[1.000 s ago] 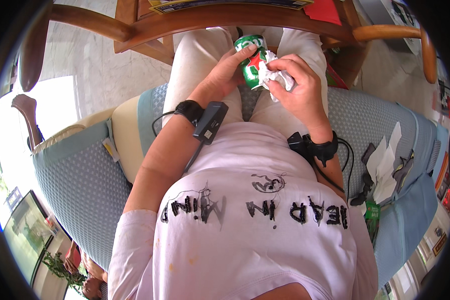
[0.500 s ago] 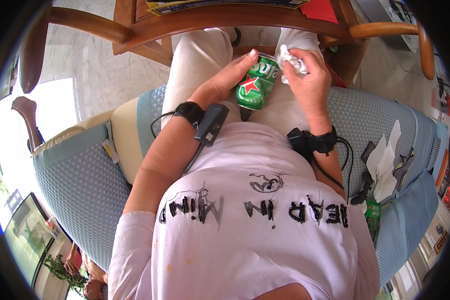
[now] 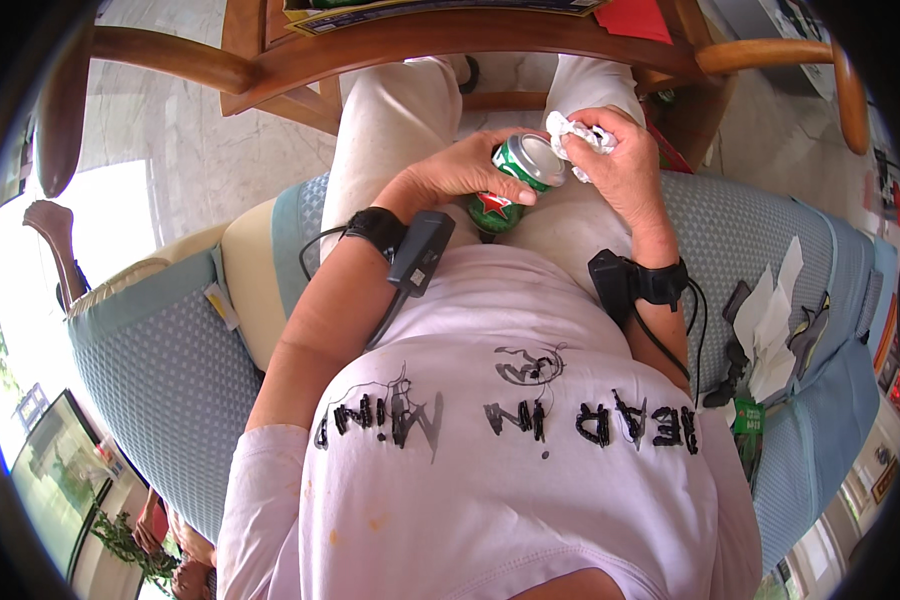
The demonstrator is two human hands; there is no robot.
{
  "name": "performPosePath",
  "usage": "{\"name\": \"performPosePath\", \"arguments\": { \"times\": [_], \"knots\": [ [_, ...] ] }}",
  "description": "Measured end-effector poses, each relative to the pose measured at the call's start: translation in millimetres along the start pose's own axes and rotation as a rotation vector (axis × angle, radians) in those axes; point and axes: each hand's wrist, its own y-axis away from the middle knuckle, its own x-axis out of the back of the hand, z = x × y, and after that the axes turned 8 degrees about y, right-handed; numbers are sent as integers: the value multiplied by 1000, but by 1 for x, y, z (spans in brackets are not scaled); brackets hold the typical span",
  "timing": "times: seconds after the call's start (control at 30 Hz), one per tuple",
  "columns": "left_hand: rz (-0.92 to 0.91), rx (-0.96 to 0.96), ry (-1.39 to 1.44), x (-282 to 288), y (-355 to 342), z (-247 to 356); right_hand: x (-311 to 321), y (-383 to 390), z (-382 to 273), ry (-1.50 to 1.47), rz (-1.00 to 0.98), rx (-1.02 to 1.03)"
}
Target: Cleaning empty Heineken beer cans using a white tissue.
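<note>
Over my lap, my left hand (image 3: pixel 467 170) is wrapped round a green drink can (image 3: pixel 511 172) with a red star. The can leans so that its silver end faces up toward me. Pinched in my right hand (image 3: pixel 622 160) is a crumpled white tissue (image 3: pixel 577 140), close beside the can's silver rim. Whether the tissue touches the rim I cannot tell. My left fingertips are hidden behind the can.
A wooden table or stool (image 3: pixel 460 45) stands beyond my knees, bearing an open box (image 3: pixel 440 14) and a red paper (image 3: pixel 634 20). On the blue sofa (image 3: pixel 710 215) to my right lie white tissues (image 3: pixel 770 330) and a green packet (image 3: pixel 747 430). Another person's foot (image 3: pixel 50 222) shows far left.
The can has been tipped in my left hand, so its silver end now faces me. My right hand with the tissue has moved slightly down, beside that end.
</note>
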Motion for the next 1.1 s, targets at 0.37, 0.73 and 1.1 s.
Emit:
{"name": "performPosePath", "arguments": {
  "times": [0.37, 0.73, 1.1],
  "knots": [
    [19, -88, 365, 5, -1, 1, -4, -6, 5, 143, 302, 111],
    [354, -210, 803, 17, -11, -10, -21, 8, -10, -5, -21, 183],
    [155, -254, 522, 10, -8, -13, -26, 8, 2, -66, -5, 192]
  ]
}}
